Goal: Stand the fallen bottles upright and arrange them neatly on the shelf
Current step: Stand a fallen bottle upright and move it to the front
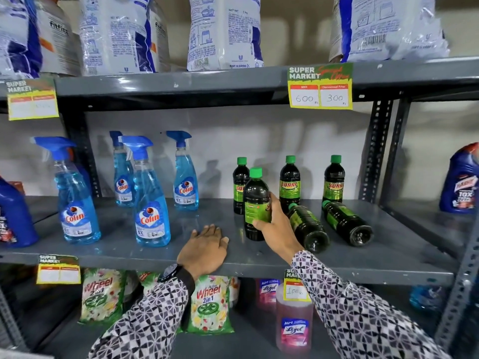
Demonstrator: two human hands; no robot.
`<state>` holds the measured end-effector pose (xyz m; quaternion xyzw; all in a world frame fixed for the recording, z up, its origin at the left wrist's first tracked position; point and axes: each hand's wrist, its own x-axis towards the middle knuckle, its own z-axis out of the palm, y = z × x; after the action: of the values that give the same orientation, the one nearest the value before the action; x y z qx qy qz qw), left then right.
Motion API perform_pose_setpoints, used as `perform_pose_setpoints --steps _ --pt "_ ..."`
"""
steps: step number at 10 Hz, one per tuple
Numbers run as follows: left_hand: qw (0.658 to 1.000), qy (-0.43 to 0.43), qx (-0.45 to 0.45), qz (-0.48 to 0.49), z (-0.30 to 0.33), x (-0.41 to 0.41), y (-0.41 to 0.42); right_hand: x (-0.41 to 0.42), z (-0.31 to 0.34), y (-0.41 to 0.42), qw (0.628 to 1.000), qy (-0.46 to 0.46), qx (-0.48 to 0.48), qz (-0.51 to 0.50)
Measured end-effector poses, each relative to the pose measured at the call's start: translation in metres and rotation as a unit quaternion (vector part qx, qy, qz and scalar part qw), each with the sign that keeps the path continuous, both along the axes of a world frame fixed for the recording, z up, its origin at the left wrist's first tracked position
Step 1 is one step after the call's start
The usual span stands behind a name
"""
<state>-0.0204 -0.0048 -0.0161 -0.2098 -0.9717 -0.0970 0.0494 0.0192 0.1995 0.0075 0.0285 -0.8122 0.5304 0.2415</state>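
The right hand (pixel 274 224) is wrapped around a dark bottle with a green cap (pixel 255 206), fingers curled on its green label, holding it upright with its base at or just above the grey shelf (pixel 181 244); I cannot tell whether it touches. The left hand (pixel 204 251) lies flat and spread, palm down, on the shelf's front edge at about nine o'clock from that bottle, holding nothing. At three o'clock from the held bottle, two matching bottles lie on their sides, one just beside the wrist (pixel 307 226), the other (pixel 347 222) further right. Three more stand upright behind, toward twelve o'clock (pixel 289 181). Blue spray bottles (pixel 151 203) stand well apart at nine o'clock.
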Motion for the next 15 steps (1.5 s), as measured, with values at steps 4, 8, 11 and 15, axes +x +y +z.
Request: perform_pose_setpoints --steps 4,8,11,15 --pt "1.000 -0.002 -0.008 0.009 -0.001 -0.002 0.001 -0.006 -0.005 0.001 0.998 -0.007 0.037 -0.046" --pt "1.000 -0.004 -0.011 0.012 0.001 -0.001 0.002 -0.011 -0.008 0.000 0.998 -0.008 0.053 -0.030" --pt "1.000 -0.005 -0.003 0.012 0.000 -0.001 0.001 -0.008 -0.005 0.000 0.998 -0.018 0.050 -0.030" --pt "1.000 0.000 -0.004 0.009 0.002 0.000 0.001 0.021 -0.013 -0.003 0.996 -0.038 0.043 0.065"
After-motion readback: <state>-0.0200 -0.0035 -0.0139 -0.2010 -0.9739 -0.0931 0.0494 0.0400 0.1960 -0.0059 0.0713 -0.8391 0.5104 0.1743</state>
